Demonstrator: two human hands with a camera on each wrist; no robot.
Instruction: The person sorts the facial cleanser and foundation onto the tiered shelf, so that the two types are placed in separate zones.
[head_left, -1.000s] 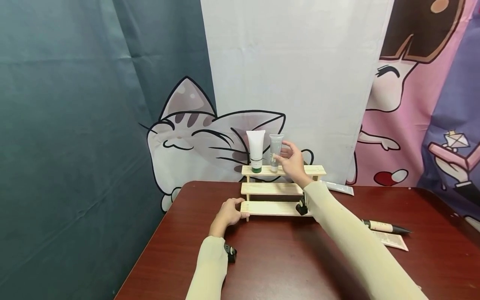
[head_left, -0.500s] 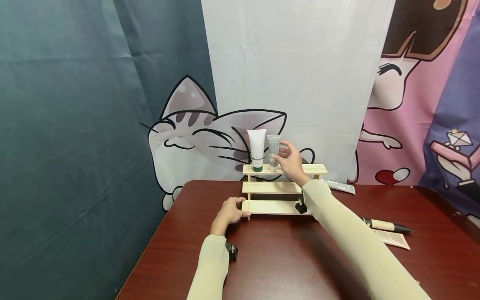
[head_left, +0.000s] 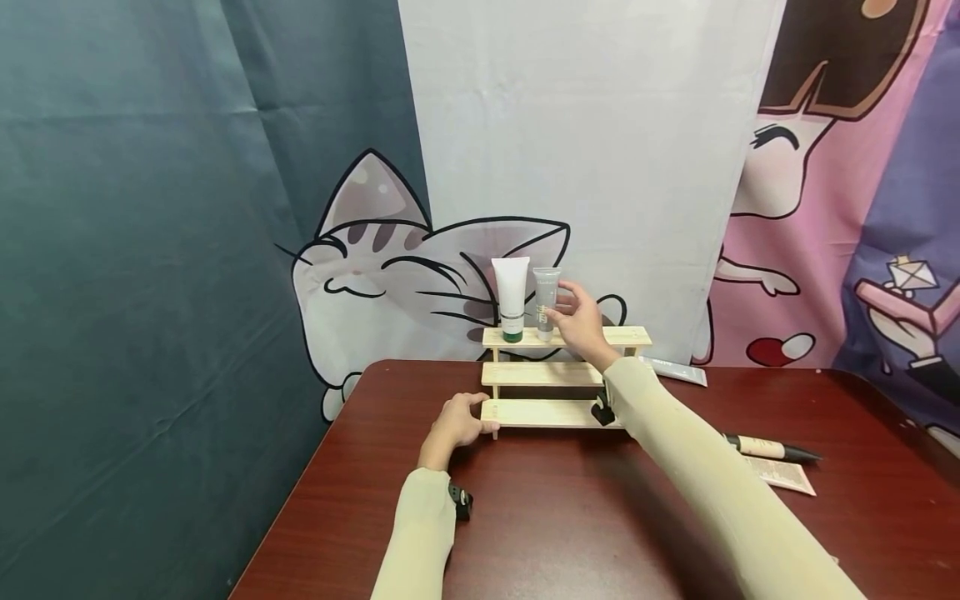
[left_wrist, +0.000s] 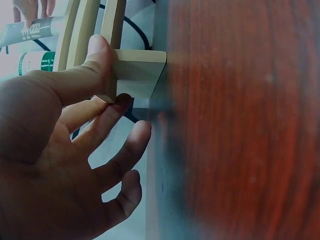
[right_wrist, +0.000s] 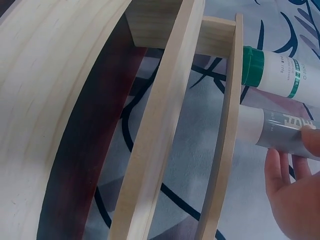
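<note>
A three-tier wooden shelf rack (head_left: 546,374) stands on the table. On its top board, at the left, a white tube with a green cap (head_left: 512,300) stands upright. Just right of it is a grey tube (head_left: 546,293), upright with its cap down at the top board. My right hand (head_left: 582,321) pinches that grey tube between thumb and fingers; in the right wrist view its white cap (right_wrist: 250,125) meets the board's edge. My left hand (head_left: 459,421) grips the left end of the lowest board, thumb on one face and fingertips beneath, as the left wrist view shows.
A pale flat tube (head_left: 675,371) lies behind the rack's right end. Farther right on the brown table (head_left: 555,517) lie a dark-ended tube (head_left: 772,448) and a flat beige packet-like tube (head_left: 783,476), partly behind the right sleeve. A printed curtain (head_left: 600,150) hangs behind.
The grey tube, held in my right hand, has shifted slightly left, closer to the white tube. My left hand keeps its hold on the rack.
</note>
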